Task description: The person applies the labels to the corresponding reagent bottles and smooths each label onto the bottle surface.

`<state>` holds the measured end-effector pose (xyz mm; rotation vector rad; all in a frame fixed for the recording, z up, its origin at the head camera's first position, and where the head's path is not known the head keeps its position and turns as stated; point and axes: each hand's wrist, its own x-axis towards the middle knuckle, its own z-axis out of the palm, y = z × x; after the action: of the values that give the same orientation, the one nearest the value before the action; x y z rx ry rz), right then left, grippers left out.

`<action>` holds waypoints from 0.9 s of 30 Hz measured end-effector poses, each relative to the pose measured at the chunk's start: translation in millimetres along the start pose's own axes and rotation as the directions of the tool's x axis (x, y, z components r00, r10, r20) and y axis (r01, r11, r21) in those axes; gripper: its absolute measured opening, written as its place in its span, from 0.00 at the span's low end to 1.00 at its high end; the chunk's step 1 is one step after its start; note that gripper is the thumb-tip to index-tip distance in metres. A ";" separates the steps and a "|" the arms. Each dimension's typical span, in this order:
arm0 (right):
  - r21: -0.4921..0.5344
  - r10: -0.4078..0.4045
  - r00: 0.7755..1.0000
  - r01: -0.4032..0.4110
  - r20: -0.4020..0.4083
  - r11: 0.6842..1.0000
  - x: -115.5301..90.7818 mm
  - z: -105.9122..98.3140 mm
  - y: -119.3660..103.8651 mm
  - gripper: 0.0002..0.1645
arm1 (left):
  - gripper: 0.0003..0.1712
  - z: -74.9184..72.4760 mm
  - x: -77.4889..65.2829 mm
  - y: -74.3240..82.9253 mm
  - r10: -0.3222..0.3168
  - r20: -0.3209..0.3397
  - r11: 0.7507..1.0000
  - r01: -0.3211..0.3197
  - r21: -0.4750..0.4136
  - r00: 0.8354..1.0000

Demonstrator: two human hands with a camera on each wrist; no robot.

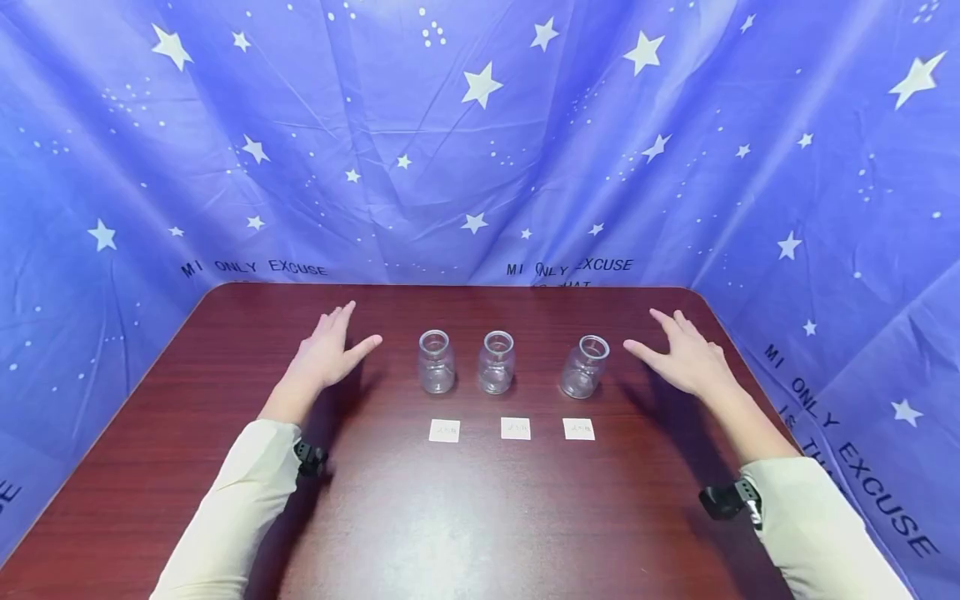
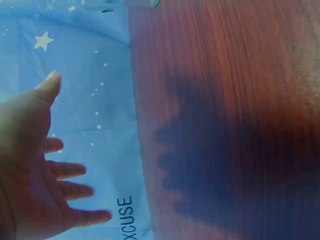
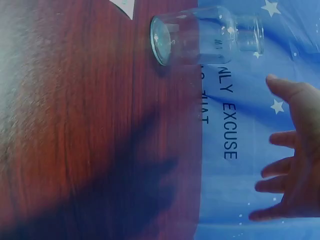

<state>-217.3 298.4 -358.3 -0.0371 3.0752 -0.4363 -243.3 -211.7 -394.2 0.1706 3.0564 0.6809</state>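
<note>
Three clear glass jars stand upright in a row on the table: a left jar (image 1: 437,363), a middle jar (image 1: 496,364) and a right jar (image 1: 583,368). The right one stands farther from its neighbour. My left hand (image 1: 326,350) hovers to the left of the row with fingers spread, holding nothing. On the other side, my right hand (image 1: 684,354) is spread above the table, its thumb nearest the right jar but apart from it. In the right wrist view that glass jar (image 3: 200,37) appears sideways, beyond the thumb. The left wrist view shows only a sliver of glass at its top edge.
In front of the jars lie a left white card (image 1: 444,431), a middle card (image 1: 515,428) and a right card (image 1: 578,429), with writing too small to read. They rest on a dark red wooden table (image 1: 420,517). A blue star-patterned curtain (image 1: 420,208) hangs behind.
</note>
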 end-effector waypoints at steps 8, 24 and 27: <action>-0.011 -0.087 0.996 0.087 -0.022 0.996 -18.4 3.7 -2.7 0.44 | 0.44 14.6 -11.0 3.0 0.083 0.031 0.965 -0.072 -0.252 0.996; 0.181 -0.254 0.967 0.248 0.008 0.952 -39.4 27.4 -34.8 0.20 | 0.25 36.9 -34.6 26.1 0.213 0.092 0.912 -0.164 -0.376 0.973; 0.209 -0.275 0.961 0.266 0.013 0.941 -40.6 32.4 -42.3 0.18 | 0.22 40.6 -37.4 32.4 0.252 0.101 0.895 -0.191 -0.404 0.963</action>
<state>-174.6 249.9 -376.3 -0.4612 2.9732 -0.7532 -201.5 -169.4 -417.9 0.5436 2.7082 1.2123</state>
